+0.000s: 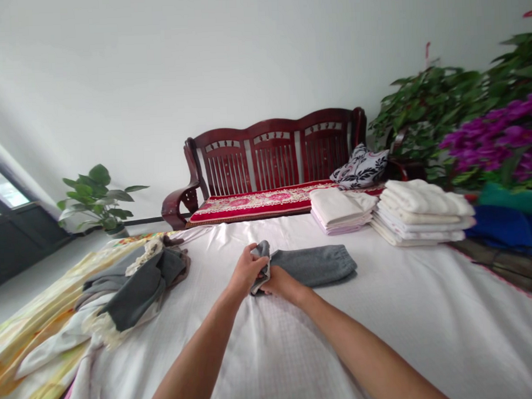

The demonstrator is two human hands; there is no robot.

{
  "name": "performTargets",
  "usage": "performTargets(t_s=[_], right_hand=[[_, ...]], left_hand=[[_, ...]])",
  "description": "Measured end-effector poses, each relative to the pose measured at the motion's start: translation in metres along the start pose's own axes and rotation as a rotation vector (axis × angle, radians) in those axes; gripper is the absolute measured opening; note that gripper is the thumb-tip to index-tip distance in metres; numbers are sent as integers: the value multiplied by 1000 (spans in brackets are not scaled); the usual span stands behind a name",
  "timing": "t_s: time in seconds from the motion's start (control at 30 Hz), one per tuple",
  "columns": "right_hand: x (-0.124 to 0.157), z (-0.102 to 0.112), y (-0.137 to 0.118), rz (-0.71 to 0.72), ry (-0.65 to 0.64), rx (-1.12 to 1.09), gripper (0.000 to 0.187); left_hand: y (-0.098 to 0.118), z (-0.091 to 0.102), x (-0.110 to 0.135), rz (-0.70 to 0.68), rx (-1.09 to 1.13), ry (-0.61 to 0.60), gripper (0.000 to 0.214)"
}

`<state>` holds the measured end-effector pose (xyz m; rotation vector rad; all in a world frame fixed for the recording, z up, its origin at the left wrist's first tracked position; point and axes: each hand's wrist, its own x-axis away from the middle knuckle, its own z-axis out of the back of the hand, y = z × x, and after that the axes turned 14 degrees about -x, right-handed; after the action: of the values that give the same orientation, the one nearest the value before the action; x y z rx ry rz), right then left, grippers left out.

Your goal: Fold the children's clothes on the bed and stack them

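Note:
A grey garment (313,264), folded long and narrow, lies across the white bed sheet (281,352). Its right end is gathered like an elastic cuff or waistband; I cannot tell which. My left hand (250,268) is closed on the garment's left end, lifting and bending it, and a pale inner side shows there. Close beside it, my right hand (281,283) grips the same end lower down, its fingertips partly hidden by the cloth. To the left lies a loose heap of clothes (140,287) in grey, white and brown, with cream lace trim.
Two folded stacks, a smaller white and lilac one (339,211) and a taller white one (423,213), stand at the far right. Behind is a dark red wooden bench (273,152) with a patterned cushion (361,167). Yellow bedding (45,303) covers the left edge. Plants flank both sides.

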<state>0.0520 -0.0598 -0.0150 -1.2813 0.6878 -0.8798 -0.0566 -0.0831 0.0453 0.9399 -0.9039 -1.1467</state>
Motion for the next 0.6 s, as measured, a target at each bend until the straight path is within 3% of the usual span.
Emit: performTargets(t_s=[0.2, 0.33, 0.43, 0.6], right_hand=[[13, 11, -8, 6, 156, 447, 23], [24, 19, -10, 12, 240, 501, 22], [26, 25, -5, 30, 258, 307, 20], [25, 33, 4, -196, 233, -490, 26]], left_hand=[[-17, -3, -7, 4, 103, -46, 41], [-46, 7, -17, -215, -135, 206, 27], [-69, 14, -23, -365, -349, 347, 30], [-88, 8, -20, -506, -527, 237, 42]])
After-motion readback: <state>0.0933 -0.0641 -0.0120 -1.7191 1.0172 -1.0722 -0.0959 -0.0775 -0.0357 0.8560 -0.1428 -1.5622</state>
